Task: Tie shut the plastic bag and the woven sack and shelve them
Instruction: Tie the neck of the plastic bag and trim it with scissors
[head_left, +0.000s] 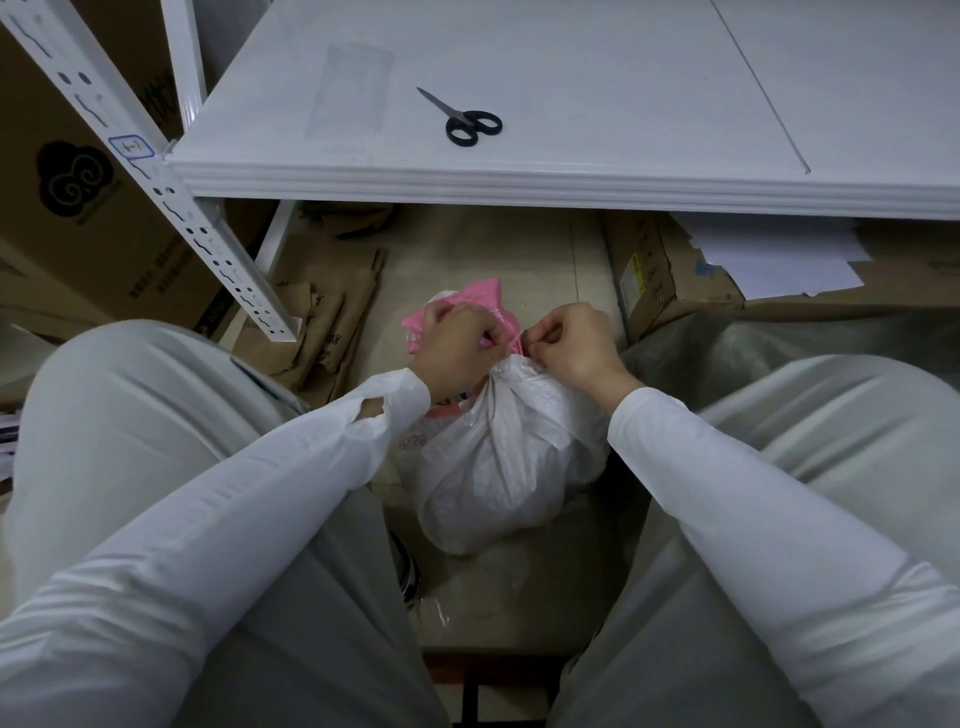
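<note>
On the floor (483, 244), left grip (457, 345) and right grip (571, 345) flank the neck of the woven sack (493, 467). Each pinches the pink tie (511, 336), stretched crosswise.

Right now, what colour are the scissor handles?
Black. The head view shows it best: the scissors lie on the white shelf.

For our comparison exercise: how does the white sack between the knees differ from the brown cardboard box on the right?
The sack is white, soft and rounded; the box is brown, stiff and angular. The left hand and right hand pinch at the sack's bunched neck; no hand touches the box. Both sit on the floor.
</note>
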